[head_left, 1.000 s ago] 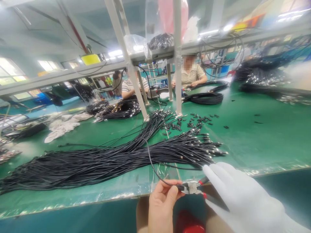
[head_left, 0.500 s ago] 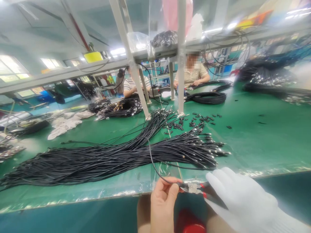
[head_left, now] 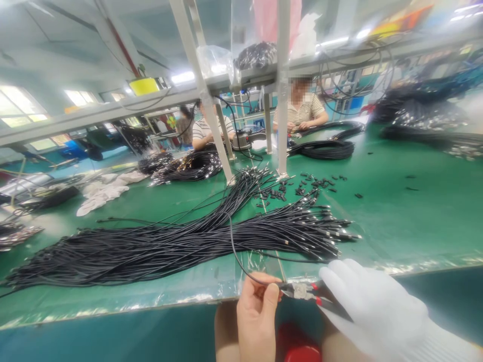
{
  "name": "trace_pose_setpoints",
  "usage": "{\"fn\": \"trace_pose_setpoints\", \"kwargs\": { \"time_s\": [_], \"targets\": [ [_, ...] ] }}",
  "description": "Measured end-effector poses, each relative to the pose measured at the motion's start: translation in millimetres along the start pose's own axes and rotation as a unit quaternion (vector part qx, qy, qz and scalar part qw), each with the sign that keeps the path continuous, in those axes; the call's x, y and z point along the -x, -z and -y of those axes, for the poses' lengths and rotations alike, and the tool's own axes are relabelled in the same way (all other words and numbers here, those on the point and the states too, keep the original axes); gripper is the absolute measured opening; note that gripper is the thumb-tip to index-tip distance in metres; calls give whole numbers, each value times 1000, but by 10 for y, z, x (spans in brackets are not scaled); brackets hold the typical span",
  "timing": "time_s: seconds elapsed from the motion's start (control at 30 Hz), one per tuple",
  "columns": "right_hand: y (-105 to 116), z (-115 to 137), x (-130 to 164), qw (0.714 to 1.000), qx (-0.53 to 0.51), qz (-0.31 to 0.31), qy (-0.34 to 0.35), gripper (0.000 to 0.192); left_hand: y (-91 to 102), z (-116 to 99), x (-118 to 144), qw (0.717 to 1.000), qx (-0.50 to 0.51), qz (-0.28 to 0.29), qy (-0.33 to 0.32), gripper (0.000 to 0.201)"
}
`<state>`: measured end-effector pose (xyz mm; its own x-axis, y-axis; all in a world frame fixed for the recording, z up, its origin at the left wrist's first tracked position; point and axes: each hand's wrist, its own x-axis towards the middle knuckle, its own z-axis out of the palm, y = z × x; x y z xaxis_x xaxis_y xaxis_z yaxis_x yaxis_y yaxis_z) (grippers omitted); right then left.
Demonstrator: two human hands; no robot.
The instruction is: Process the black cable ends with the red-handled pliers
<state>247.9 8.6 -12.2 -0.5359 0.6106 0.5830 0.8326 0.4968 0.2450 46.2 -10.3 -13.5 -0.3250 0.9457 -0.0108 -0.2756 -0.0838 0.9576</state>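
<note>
Where the green table [head_left: 396, 221] ends at its taped edge, two hands at work just off it. Far to the left of both, white cloths [head_left: 100, 191] and a long bundle of black cables [head_left: 151, 249], fanning out ahead of the hands into metal-tipped ends. Left hand [head_left: 256, 314], bare, pinched shut on a single black cable [head_left: 232, 249] looping up out of the bundle. Just right of its fingertips, the nose of red-handled pliers [head_left: 302, 291] meeting that cable's end. Right hand [head_left: 372, 311], in a white glove, clenched round the pliers' handles. Beyond the hands, scattered small black parts [head_left: 302, 188].
</note>
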Motion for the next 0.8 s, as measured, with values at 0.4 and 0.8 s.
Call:
{"fn": "trace_pose_setpoints", "kwargs": {
  "time_s": [0.4, 0.8],
  "targets": [
    [-23, 40, -97, 996, -29, -78, -22, 24, -70, 40, 44, 996, -63, -59, -29, 45],
    [-75, -31, 97, 999, -31, 4, -10, 9, -27, -14, 69, 1000, -10, 5, 25, 44]
  ]
}}
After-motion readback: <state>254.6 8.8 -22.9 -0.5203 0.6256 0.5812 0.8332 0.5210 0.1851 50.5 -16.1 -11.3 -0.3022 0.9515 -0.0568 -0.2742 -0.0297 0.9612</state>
